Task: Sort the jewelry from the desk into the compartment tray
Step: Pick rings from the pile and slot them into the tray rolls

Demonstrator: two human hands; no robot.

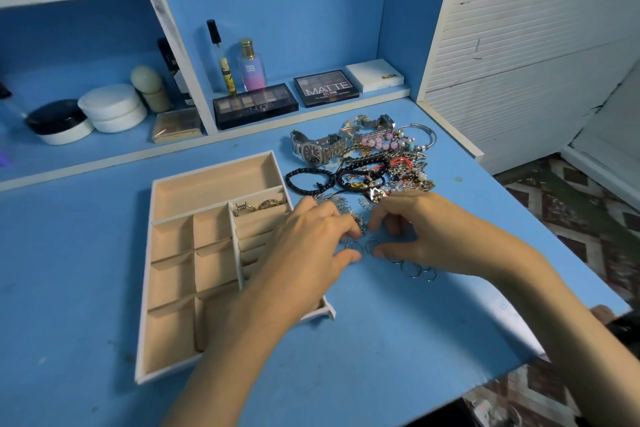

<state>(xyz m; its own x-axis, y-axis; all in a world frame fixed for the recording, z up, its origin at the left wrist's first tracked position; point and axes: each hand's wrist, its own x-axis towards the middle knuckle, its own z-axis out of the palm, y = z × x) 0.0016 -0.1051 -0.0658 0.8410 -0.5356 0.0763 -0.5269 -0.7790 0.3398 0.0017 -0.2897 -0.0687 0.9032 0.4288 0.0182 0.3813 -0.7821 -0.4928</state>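
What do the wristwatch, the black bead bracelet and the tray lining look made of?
The wristwatch: likely metal, polished; silvery glinting links. The black bead bracelet: glossy round beads, glass or plastic, unclear. The tray lining: beige matte fabric, perhaps velvet; no shine.

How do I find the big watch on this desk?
Find the beige tray on the blue desk, then the jewelry pile beyond its far right corner. The watch lies at the pile's left edge. It has a big dark dial and silver link band, unlike the black bead bracelet in front.
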